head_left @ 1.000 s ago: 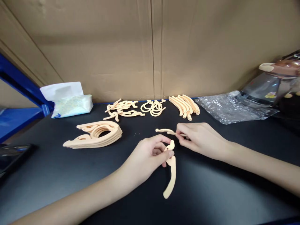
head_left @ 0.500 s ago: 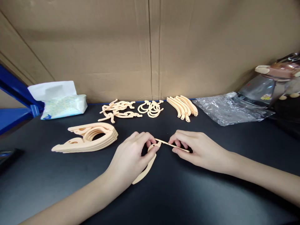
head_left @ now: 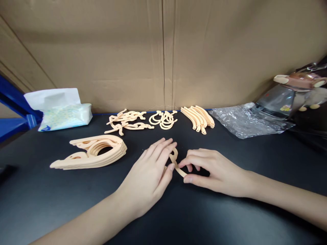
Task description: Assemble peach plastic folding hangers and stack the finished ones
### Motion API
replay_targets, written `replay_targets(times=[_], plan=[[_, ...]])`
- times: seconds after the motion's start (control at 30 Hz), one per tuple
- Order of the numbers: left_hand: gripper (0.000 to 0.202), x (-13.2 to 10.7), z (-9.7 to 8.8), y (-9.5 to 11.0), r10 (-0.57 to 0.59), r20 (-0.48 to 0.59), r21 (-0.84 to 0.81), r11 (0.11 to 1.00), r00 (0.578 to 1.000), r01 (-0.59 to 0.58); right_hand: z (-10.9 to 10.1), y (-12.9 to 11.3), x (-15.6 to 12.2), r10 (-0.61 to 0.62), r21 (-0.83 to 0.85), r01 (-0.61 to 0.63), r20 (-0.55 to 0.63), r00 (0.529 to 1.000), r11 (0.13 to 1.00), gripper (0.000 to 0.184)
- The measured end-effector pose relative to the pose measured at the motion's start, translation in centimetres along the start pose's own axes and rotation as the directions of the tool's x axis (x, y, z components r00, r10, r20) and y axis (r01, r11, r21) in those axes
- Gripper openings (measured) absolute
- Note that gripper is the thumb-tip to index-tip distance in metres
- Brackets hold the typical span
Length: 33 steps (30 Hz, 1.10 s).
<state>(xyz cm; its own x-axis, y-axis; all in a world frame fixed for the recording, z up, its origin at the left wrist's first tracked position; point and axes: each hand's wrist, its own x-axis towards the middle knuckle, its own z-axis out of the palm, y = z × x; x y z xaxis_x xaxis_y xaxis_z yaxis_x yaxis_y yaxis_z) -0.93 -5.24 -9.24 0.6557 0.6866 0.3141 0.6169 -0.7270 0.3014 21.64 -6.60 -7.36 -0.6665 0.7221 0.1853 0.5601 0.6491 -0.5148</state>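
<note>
Between my hands is a partly hidden beige plastic folding hanger (head_left: 174,157), its curved pieces joined near a looped hook end. My left hand (head_left: 150,173) covers most of it, fingers stretched over the far side and thumb pressed at the near side; what lies under the palm is hidden. My right hand (head_left: 206,170) pinches the slim curved arm of this hanger between thumb and fingers. To the left lies a stack of folded beige hangers (head_left: 112,161).
Along the back of the black table (head_left: 178,217) lie loose hanger arms (head_left: 196,117), hooks (head_left: 166,120) and a tangle of curved parts (head_left: 127,119). A tissue pack (head_left: 66,114) is at the back left. Clear plastic bag (head_left: 240,122) and bottle (head_left: 277,102) are at right.
My left fingers have straightened out over the hanger. My right hand has swung its arm downward and nearer, and the hanger's curved lower piece is now covered by my left hand.
</note>
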Motion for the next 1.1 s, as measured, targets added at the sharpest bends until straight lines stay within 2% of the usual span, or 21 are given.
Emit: replay_targets(times=[0.07,0.17,0.3,0.37,0.53,0.7,0.87,0.97,1.1], plan=[[0.036,0.0,0.1,0.2,0.040,0.034,-0.006,0.999,0.999,-0.040,-0.3,0.3,0.4,-0.017,-0.023,0.016,-0.071,0.997,1.000,0.018],[0.025,0.1,-0.1,0.6,0.037,0.058,-0.029,0.999,0.998,-0.035,-1.2,1.5,2.0,-0.041,-0.172,0.011,-0.171,0.984,0.985,0.015],[0.020,0.4,-0.4,0.9,0.009,0.078,-0.016,1.000,0.997,-0.008,-2.8,3.4,6.3,-0.104,-0.463,0.004,-0.190,0.976,0.887,0.015],[0.019,0.4,-0.5,0.9,0.003,0.090,-0.004,1.000,0.996,-0.003,-3.2,4.2,8.7,-0.048,-0.544,-0.055,-0.174,0.983,0.837,0.019],[0.015,0.0,-0.1,0.7,0.024,0.052,0.000,1.000,0.998,-0.024,-3.0,5.0,12.6,0.065,-0.529,-0.136,-0.150,0.987,0.838,0.019],[0.014,-0.1,0.0,0.6,0.033,0.056,-0.010,0.999,0.998,-0.033,-2.5,5.1,14.0,0.151,-0.467,-0.194,-0.128,0.980,0.863,0.017],[0.015,0.0,-0.3,0.8,0.036,0.064,0.006,0.999,0.997,-0.037,-2.4,5.1,14.1,0.262,-0.374,-0.306,-0.163,0.951,0.876,0.019],[0.016,0.1,-0.3,0.7,0.028,0.084,0.025,0.999,0.996,-0.030,-2.8,4.7,13.7,0.286,-0.320,-0.340,-0.205,0.936,0.884,0.022],[0.015,0.0,-0.1,0.4,0.049,-0.015,0.067,0.997,0.999,-0.048,-3.7,3.8,11.8,0.274,-0.272,-0.340,-0.254,0.928,0.900,0.020]])
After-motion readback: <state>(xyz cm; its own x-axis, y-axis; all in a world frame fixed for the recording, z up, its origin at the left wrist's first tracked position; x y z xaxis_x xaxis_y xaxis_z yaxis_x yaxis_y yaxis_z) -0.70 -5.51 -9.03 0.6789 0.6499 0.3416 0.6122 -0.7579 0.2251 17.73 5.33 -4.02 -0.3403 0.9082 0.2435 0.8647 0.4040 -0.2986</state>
